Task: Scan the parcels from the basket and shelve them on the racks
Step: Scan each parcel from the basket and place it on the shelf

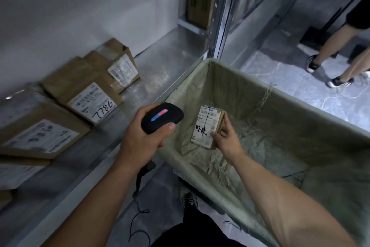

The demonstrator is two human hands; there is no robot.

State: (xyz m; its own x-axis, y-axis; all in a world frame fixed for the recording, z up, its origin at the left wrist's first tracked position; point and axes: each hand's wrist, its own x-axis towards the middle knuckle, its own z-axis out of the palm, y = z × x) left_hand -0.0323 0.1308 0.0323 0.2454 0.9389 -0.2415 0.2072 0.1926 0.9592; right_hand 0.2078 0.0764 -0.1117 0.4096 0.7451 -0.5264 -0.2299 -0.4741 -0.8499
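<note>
Right hand (228,143) fingers (227,125) pinching parcel (206,124), scanner (162,118) beside

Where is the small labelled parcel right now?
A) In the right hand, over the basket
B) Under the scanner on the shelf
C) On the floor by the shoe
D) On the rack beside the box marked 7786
A: the right hand pinches the small parcel by its edges over the basket, while the left hand grips the scanner beside it.
</note>
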